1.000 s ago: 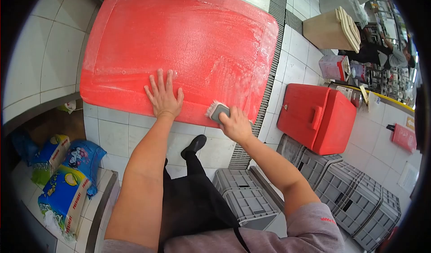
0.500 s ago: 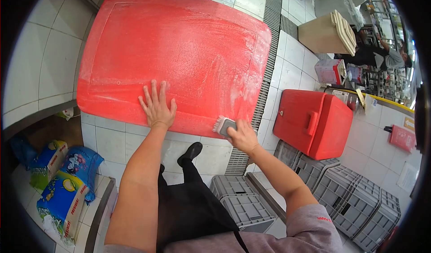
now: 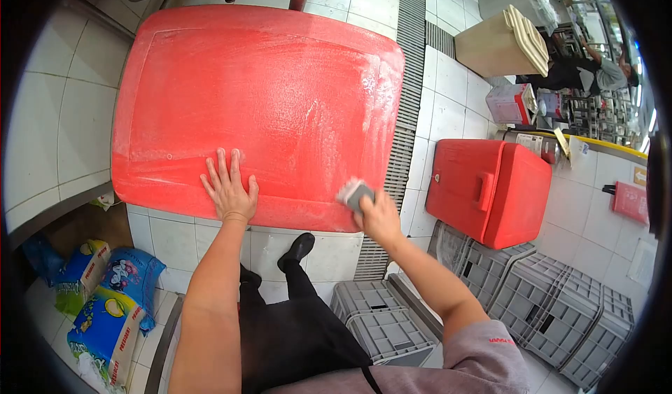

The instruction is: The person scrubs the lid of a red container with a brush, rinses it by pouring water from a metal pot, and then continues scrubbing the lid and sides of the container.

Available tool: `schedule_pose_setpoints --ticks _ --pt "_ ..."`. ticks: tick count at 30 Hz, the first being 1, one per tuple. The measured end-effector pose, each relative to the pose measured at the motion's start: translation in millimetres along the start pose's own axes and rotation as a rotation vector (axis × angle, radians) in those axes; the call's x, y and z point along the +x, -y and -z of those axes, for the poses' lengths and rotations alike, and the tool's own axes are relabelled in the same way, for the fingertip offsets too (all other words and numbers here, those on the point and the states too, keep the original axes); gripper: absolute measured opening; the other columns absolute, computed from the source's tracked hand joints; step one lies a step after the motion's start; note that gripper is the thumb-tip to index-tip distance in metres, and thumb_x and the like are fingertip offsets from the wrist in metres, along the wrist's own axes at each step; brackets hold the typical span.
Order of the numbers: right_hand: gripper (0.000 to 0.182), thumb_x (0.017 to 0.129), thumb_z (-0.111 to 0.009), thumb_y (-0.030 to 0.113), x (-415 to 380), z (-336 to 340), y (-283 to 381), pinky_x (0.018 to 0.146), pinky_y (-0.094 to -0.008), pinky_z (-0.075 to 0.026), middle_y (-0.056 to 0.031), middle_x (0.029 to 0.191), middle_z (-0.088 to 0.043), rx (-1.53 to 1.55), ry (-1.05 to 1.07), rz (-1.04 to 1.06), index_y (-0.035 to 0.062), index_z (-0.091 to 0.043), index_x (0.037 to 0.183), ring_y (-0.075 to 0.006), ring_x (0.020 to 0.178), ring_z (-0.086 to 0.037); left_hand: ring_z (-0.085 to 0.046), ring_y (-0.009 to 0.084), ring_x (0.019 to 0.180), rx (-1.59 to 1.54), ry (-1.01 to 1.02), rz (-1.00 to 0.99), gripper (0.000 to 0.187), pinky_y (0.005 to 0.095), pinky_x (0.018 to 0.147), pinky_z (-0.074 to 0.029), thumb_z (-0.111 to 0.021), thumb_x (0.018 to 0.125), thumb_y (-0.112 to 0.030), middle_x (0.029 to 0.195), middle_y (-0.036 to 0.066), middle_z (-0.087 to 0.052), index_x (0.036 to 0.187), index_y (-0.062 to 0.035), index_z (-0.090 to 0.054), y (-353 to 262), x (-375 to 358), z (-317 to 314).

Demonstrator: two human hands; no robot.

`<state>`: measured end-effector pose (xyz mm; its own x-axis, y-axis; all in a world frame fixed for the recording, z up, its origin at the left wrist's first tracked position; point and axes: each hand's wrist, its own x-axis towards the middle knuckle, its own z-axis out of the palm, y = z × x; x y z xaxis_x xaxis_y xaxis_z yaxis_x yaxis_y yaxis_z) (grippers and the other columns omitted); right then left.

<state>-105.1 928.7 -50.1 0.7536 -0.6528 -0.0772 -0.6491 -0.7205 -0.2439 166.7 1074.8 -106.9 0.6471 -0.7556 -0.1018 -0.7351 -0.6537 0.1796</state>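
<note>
A large red lid-like panel (image 3: pixel 245 100) with rounded corners fills the upper middle, its surface wet and streaked with whitish foam. My left hand (image 3: pixel 232 190) lies flat on its near edge, fingers spread and holding nothing. In my right hand (image 3: pixel 380 217) is a grey scrubbing brush (image 3: pixel 358 196) with pale bristles, slightly blurred, at the panel's near right corner. The brush's bristle side faces left; whether it touches the panel is hard to tell.
A red cooler box (image 3: pixel 465 184) rests on grey crates (image 3: pixel 490 275) at the right. Beyond are a beige bin (image 3: pixel 493 44) and a person (image 3: pixel 609 75). Bags (image 3: pixel 105 324) lie lower left. More grey crates (image 3: pixel 385 324) stand near my legs. A drain grate (image 3: pixel 404 128) runs alongside.
The red panel appears shifted slightly left and down in view. My right hand and the brush have moved relative to the panel's near right corner. My left hand remains flat on the panel.
</note>
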Motion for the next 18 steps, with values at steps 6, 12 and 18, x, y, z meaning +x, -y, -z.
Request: schedule_pose_setpoints --ticks 6,12,18 --pt "0.031 0.072 -0.063 0.021 130.0 -4.6 -68.5 0.069 -0.0461 -0.047 -0.0233 0.090 -0.052 -0.074 -0.210 -0.116 0.0020 -0.051 0.095 -0.0393 0.079 -0.055 -0.005 0.0334 0.139 0.011 0.009 0.000 0.070 0.0551 0.109 -0.003 -0.049 0.082 -0.037 0.152 0.006 -0.009 0.144 -0.0227 -0.020 0.2 3.1 -0.3" --pt "0.030 0.076 -0.059 0.021 170.3 17.3 -79.2 0.066 -0.0484 -0.048 -0.0254 0.089 -0.053 -0.139 -0.151 -0.186 0.0021 -0.051 0.098 -0.0403 0.078 -0.056 -0.005 0.0333 0.139 -0.018 0.016 -0.007 0.070 0.0549 0.109 -0.003 -0.049 0.082 -0.036 0.152 0.006 -0.009 0.144 -0.0217 -0.020 -0.4 1.3 2.4" --pt "0.027 0.065 -0.066 0.018 -15.9 1.5 -8.5 0.068 -0.0469 -0.046 -0.0207 0.085 -0.050 0.013 0.129 0.057 0.0050 -0.050 0.082 -0.0365 0.075 -0.055 -0.006 0.0336 0.139 -0.015 0.025 -0.011 0.070 0.0546 0.109 -0.003 -0.050 0.082 -0.033 0.151 0.007 -0.010 0.144 -0.0191 -0.020 -2.6 5.3 4.9"
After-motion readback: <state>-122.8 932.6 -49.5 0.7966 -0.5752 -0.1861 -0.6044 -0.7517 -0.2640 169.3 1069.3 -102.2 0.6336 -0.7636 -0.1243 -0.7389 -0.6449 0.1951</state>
